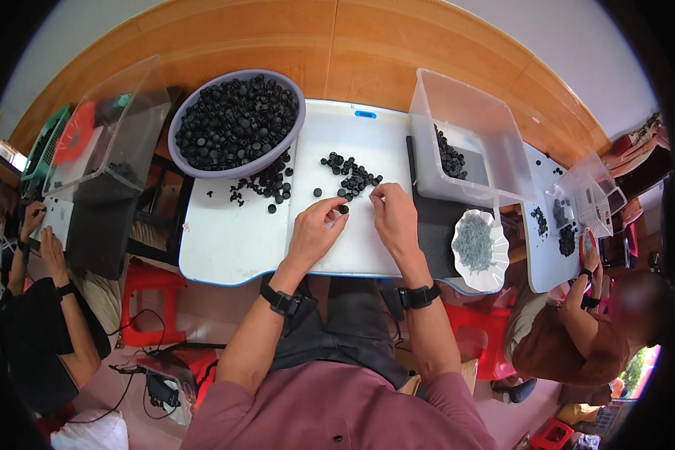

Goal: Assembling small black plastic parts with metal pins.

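Observation:
Between thumb and fingertips, my left hand [316,231] pinches a small round black cap [343,209] above the white table [232,244]. My right hand [394,219] is beside it, thumb and fingers pressed together; whatever they may hold is too small to make out. Just beyond both hands lies a loose cluster of black caps [356,180]. One single black cap [317,192] sits apart, left of that cluster. More black pieces [266,182] are scattered farther left, below the basin.
A purple-grey basin [301,124] heaped with black caps stands at the back left. To the right are a clear plastic bin [472,94] with black pieces and a white scalloped dish [495,277] of small greyish bits. People work at tables on both sides.

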A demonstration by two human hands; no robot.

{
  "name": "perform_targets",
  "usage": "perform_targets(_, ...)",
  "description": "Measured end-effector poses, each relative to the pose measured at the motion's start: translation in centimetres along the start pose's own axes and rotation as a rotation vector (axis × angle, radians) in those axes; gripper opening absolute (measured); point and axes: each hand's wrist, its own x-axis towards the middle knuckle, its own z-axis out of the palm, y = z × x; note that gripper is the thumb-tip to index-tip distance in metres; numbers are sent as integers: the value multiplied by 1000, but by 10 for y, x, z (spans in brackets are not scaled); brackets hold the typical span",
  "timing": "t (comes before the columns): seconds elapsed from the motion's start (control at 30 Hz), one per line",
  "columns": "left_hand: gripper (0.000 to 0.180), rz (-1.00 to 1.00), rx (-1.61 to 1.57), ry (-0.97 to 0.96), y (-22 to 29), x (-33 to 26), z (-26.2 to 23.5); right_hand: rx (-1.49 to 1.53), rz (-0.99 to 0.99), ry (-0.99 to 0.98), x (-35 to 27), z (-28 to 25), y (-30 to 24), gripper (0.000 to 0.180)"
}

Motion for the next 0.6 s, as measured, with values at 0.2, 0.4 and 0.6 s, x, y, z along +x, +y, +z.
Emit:
perform_targets(0.2, 26, 37, 1, -30, -3, -1, -1, 522, 314, 12, -27, 1, -16, 11)
perform_targets(0.4, 24, 194, 261, -6, -1, -3, 5, 785, 559, 100, -50, 19, -2, 10)
perform_targets(0.6, 27, 209, 281, 50, 1, -1, 6, 929, 568, 181, -48, 18, -3, 8)
